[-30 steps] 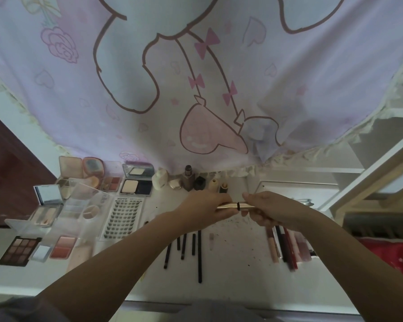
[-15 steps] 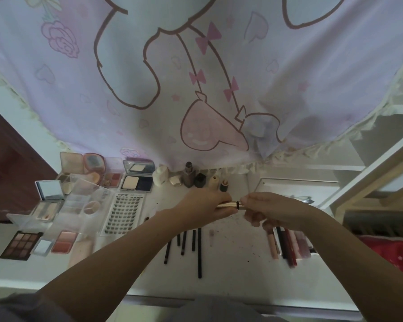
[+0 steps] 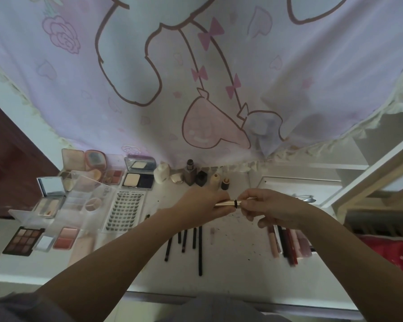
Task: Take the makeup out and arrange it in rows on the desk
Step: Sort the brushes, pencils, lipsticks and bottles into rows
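Both hands hold a slim gold makeup tube above the middle of the tabletop. The left hand has its fingers clamped on the tube's body; the right hand pinches its other end beside a black ring.

Both forearms enter from the 6 o'clock edge and converge toward centre frame. Left hand lies knuckles up, fingers curled, gripping a slim gold tube at its 9 o'clock end. Right hand pinches the tube's 3 o'clock end, remaining fingers curled beneath. Both wrists roughly level.
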`<move>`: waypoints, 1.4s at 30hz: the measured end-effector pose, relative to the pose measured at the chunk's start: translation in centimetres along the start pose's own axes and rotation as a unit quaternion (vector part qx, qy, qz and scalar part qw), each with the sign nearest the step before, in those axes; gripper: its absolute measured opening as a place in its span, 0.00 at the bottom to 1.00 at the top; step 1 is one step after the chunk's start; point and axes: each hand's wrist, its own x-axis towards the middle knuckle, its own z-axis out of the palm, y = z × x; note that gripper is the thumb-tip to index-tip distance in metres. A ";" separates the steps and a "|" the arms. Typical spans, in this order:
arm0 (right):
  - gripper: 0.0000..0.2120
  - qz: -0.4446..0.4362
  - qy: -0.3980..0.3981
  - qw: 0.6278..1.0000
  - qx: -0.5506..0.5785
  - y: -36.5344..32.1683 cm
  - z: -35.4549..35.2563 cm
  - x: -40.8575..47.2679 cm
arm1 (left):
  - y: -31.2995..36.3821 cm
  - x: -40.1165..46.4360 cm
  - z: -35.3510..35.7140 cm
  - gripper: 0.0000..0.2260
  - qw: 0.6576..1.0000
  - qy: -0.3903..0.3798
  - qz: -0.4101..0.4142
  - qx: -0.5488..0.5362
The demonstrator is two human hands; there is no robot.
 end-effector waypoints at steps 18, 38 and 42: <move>0.11 0.008 0.014 0.995 -0.098 1.0 -1.3 -0.4 | -2.6 -1.1 1.7 0.12 0.997 -0.065 -0.009 0.031; 0.11 0.156 0.178 0.969 -0.077 11.6 3.2 3.4 | -2.4 2.6 12.5 0.19 0.912 -0.098 -0.349 -0.191; 0.11 0.147 0.246 0.937 -0.199 12.4 6.3 5.8 | -3.1 3.3 14.4 0.18 0.931 -0.130 -0.340 -0.023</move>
